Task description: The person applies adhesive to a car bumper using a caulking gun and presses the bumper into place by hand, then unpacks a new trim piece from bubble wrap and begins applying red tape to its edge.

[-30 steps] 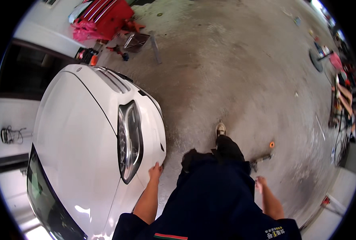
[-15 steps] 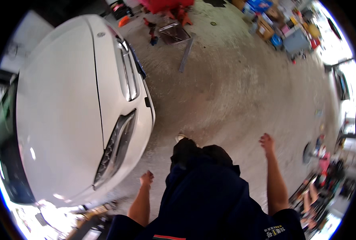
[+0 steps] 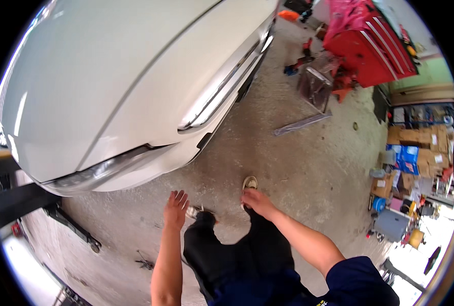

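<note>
My left hand (image 3: pixel 176 208) is open beside my left leg, its fingers spread and nothing in it. It is below the front of a white car (image 3: pixel 135 81), apart from the headlight (image 3: pixel 102 168) and bumper. My right hand (image 3: pixel 259 203) hangs in front of my right thigh, above my shoe (image 3: pixel 250 182). Its fingers are loosely bent and partly hidden, and I see nothing held in them. Neither hand touches the car.
A red tool cabinet (image 3: pixel 372 51) stands at the far right, near a flat framed panel (image 3: pixel 314 89) and a long strip (image 3: pixel 302 124) on the floor. Cardboard boxes (image 3: pixel 431 143) are piled at the right. A black lift arm (image 3: pixel 74 227) reaches low at the left.
My view has turned left, so the car's front now fills the upper left and the red cabinet shows more fully. My right hand has swung inward across my body; the left reaches farther forward.
</note>
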Tool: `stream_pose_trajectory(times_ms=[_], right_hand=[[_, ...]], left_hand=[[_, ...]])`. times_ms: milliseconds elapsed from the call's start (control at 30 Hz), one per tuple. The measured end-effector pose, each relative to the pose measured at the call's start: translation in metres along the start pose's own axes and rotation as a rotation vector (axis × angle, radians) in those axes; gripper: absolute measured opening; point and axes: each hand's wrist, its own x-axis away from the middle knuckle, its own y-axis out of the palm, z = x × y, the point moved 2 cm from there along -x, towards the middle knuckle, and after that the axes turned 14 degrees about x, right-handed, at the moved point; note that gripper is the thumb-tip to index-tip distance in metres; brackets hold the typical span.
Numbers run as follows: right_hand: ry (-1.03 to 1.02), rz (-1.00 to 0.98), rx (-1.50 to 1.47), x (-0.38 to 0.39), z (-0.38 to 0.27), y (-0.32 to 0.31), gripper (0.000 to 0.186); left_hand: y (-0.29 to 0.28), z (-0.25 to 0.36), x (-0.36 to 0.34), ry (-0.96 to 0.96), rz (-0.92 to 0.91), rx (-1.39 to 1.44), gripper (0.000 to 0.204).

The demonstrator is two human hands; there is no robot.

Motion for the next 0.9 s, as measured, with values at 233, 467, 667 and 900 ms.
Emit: stream_pose_trajectory(times_ms=[233, 467, 667, 900], right_hand=[[-0.504, 0.037, -0.298, -0.251, 0.013, 0.071, 0.041], [-0.490, -0.022, -0.686, -0.285, 0.014, 0.088, 0.041], [-0.545, -0.004, -0.722, -0.267, 0.011, 0.107, 0.052], [-0.576, 0.073, -0.465, -0.276, 0.011, 0.097, 0.051]], left_hand=[[-0.002, -0.063, -0.157, 0.149, -0.215, 0.562, 0.087], [-0.002, -0.088, -0.199, 0.273, -0.523, 0.743, 0.087], [-0.004, -0.094, -0.215, 0.425, -0.584, 0.571, 0.060], [-0.012, -0.092, -0.219, 0.411, -0.537, 0.566, 0.053]])
